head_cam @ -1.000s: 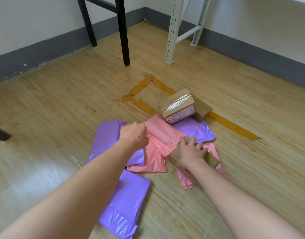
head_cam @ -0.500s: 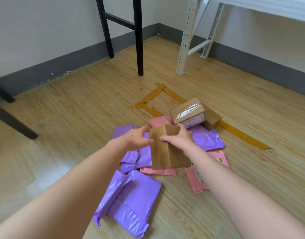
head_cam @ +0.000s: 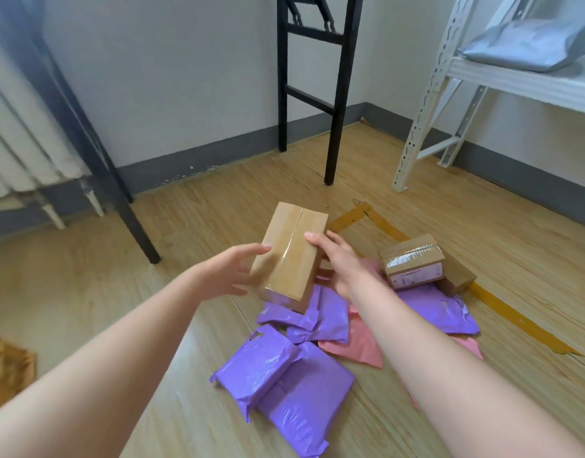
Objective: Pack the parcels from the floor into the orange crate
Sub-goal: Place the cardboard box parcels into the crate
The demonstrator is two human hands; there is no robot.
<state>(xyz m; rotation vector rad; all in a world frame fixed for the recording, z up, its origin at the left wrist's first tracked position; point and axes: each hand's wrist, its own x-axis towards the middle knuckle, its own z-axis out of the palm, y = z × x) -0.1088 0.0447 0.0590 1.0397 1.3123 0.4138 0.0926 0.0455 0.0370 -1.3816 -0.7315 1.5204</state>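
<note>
– Three brown boxes in all, would you say?

– Three. One is up in the air and two are down on the floor [head_cam: 86, 292]. Starting from the left, though, there's an orange-brown thing [head_cam: 6, 361] at the very edge, too blurred for me to say what it is.

– And the hands?

– The left hand [head_cam: 231, 272] is spread wide with its fingers nearly straight. Its thumb tip is against the left edge of the held box [head_cam: 292, 256], and it curls round nothing. The right hand [head_cam: 340, 266] has the grip, with the thumb on the top face and the other fingers gone round the right side, out of my sight.

– Which way does it point?

– The long axis runs away from the person, with the far end tipped up toward the black legs [head_cam: 337, 127]. The taped seam runs lengthwise and faces up. The box hangs over the near-left part of the pile, clear of the floor.

– And the pile itself?

– I make it at least four purple mailers [head_cam: 301, 404], though the middle ones are crumpled together, so I won't swear to it. Of the pink mailers [head_cam: 360, 348] at least two show, partly under the purple ones and the right forearm. Further right, the labelled box [head_cam: 413, 262] rests against the plain box [head_cam: 456, 276], and the two are touching. They sit by the yellow tape [head_cam: 532, 328] stuck to the boards.
</note>
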